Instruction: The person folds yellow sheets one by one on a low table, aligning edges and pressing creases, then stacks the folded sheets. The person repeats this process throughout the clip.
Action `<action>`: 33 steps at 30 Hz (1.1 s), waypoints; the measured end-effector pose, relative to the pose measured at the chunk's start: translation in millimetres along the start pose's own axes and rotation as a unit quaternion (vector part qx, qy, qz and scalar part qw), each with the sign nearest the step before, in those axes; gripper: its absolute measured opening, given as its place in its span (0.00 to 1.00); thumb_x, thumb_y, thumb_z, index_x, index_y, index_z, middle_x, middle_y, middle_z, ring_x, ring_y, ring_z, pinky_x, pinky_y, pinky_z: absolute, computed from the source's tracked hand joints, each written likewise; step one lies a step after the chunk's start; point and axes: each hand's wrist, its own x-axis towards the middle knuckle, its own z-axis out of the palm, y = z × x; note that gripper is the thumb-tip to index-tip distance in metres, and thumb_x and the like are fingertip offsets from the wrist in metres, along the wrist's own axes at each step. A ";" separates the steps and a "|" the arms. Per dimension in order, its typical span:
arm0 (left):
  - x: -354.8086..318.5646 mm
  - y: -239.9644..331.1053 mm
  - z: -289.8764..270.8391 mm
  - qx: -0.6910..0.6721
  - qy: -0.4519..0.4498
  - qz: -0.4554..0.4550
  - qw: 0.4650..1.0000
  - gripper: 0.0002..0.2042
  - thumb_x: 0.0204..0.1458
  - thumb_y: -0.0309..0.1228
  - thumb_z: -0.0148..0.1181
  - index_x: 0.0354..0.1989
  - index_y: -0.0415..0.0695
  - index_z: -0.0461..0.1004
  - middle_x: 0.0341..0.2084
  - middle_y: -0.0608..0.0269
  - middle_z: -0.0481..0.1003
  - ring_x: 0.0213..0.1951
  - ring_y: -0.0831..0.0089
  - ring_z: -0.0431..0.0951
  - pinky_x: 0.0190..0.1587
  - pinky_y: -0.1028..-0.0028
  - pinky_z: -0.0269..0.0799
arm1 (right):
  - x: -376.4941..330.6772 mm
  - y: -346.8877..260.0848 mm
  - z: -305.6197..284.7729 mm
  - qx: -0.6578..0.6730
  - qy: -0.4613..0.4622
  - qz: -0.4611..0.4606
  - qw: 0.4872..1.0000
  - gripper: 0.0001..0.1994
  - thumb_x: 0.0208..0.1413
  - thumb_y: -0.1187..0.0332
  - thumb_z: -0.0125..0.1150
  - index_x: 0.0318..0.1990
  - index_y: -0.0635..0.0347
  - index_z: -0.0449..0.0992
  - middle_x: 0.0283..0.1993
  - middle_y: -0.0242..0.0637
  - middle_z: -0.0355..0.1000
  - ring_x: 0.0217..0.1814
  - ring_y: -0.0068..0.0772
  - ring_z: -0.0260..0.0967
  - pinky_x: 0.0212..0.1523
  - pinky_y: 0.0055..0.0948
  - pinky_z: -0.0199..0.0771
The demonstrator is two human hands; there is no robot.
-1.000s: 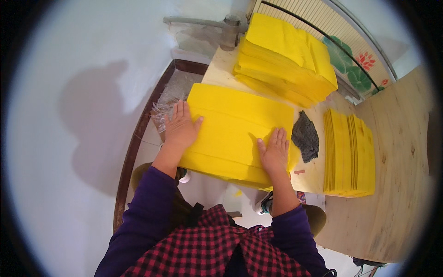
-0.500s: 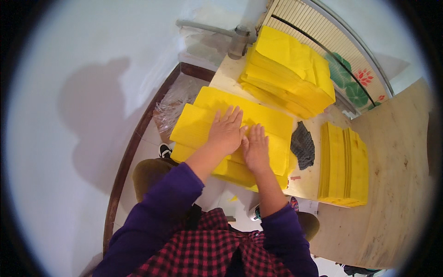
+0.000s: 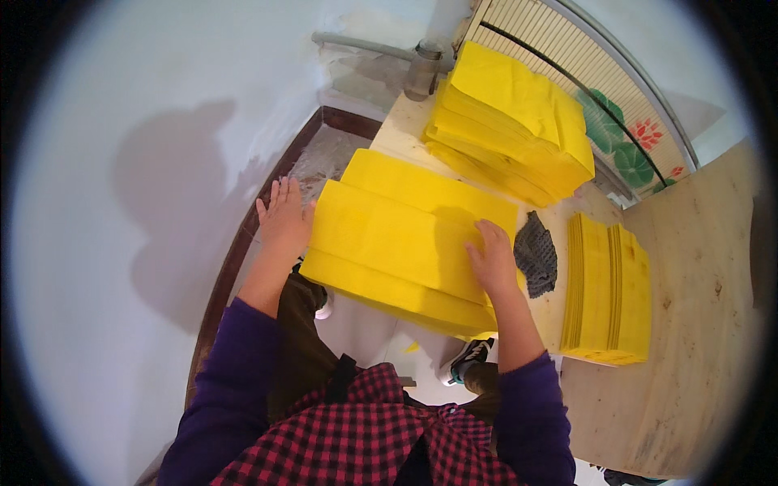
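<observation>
A stack of yellow sheets lies before me at the table's near side, its top pieces stepped over one another. Just off the stack's left end is my left hand, fingers stretched out and holding nothing. My right hand rests over the stack's right end, fingers apart and slightly bent, with nothing gripped. Right of that hand a dark grey textured cloth lies on the table.
A taller yellow pile stands behind the stack. Folded yellow bundles stand at the right on the wooden table. A jar sits at the far corner. Clear plastic wrapping lies by the wall at the left.
Both hands were flat on the middle of the stack. They have moved apart, the left out past the left end, the right toward the right end. My legs have shifted too.
</observation>
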 end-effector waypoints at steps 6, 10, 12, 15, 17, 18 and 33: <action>-53.2 6.4 2.4 -0.409 0.165 0.112 0.891 0.19 0.56 0.29 0.52 0.56 0.37 0.67 0.57 0.48 0.66 0.61 0.56 0.63 0.62 0.61 0.56 | 76.2 -38.8 15.8 0.084 -0.160 -0.045 0.982 0.21 0.44 0.62 0.68 0.46 0.61 0.74 0.48 0.46 0.72 0.52 0.47 0.67 0.52 0.38 0.68; -85.7 8.1 16.4 -0.554 0.097 0.034 0.826 0.17 0.55 0.26 0.52 0.53 0.38 0.69 0.51 0.52 0.70 0.53 0.63 0.70 0.55 0.70 0.63 | 104.3 -59.7 30.9 0.058 -0.230 -0.061 0.970 0.22 0.39 0.62 0.71 0.42 0.63 0.74 0.39 0.44 0.74 0.43 0.44 0.71 0.46 0.35 0.71; -91.9 5.3 22.7 -0.576 0.083 0.017 0.813 0.16 0.55 0.25 0.52 0.53 0.39 0.69 0.51 0.53 0.70 0.53 0.66 0.70 0.54 0.71 0.64 | 114.1 -66.0 33.0 0.047 -0.268 -0.072 0.960 0.22 0.38 0.61 0.72 0.39 0.63 0.74 0.38 0.44 0.74 0.41 0.44 0.71 0.43 0.35 0.70; -94.3 1.0 26.4 -0.598 0.074 0.006 0.798 0.16 0.55 0.24 0.52 0.53 0.39 0.69 0.51 0.55 0.70 0.53 0.69 0.69 0.54 0.73 0.64 | 126.2 -78.6 28.8 0.000 -0.330 -0.101 0.939 0.21 0.38 0.60 0.72 0.39 0.62 0.75 0.40 0.45 0.74 0.44 0.45 0.71 0.44 0.35 0.70; -95.7 0.9 23.8 -0.609 0.079 0.006 0.789 0.17 0.55 0.23 0.52 0.54 0.40 0.69 0.53 0.56 0.69 0.54 0.70 0.68 0.55 0.73 0.63 | 126.0 -86.9 17.1 -0.004 -0.345 -0.126 0.930 0.21 0.39 0.60 0.71 0.40 0.62 0.75 0.41 0.46 0.74 0.45 0.46 0.71 0.45 0.36 0.70; -96.9 1.7 20.4 -0.617 0.082 0.003 0.783 0.17 0.55 0.23 0.53 0.54 0.40 0.68 0.53 0.56 0.69 0.55 0.70 0.68 0.55 0.73 0.62 | 124.1 -91.2 8.2 0.011 -0.341 -0.138 0.930 0.20 0.40 0.60 0.70 0.39 0.62 0.75 0.40 0.46 0.74 0.45 0.47 0.70 0.44 0.36 0.70; -56.8 150.1 -128.8 -0.789 -0.050 0.235 0.565 0.25 0.53 0.28 0.60 0.58 0.37 0.61 0.53 0.58 0.67 0.53 0.71 0.68 0.56 0.70 0.64 | 38.9 -114.1 -150.2 0.538 0.024 -0.102 0.836 0.13 0.53 0.74 0.63 0.45 0.63 0.71 0.42 0.26 0.72 0.42 0.17 0.66 0.44 0.21 0.68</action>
